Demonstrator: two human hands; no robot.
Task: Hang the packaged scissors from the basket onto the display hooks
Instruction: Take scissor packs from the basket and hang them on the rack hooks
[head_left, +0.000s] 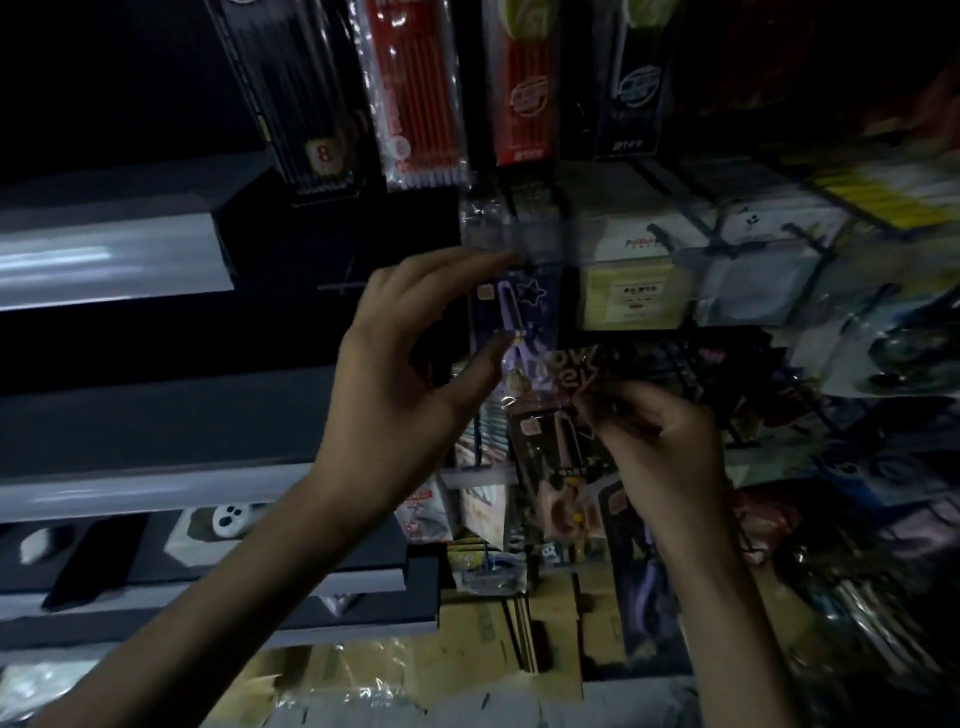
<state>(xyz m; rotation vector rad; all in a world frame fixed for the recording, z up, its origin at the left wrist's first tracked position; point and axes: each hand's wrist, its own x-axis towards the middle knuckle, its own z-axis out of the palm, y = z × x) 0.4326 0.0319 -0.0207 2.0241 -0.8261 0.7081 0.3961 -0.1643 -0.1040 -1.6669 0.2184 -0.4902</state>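
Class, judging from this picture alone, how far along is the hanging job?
Done: unclear; the dim frame shows no hung scissors for certain. In hand: the left hand holds a purple scissors pack up by the clear tag strip. Left: the right hand grips further packs.

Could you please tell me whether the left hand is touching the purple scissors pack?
Touching: the head view shows the left hand pinching the purple scissors pack, thumb on its left edge, fingers at its top.

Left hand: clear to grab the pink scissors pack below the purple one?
Probably not now: the left hand is busy holding the purple scissors pack. The pink scissors pack is close below it, but the right hand appears to grip it.
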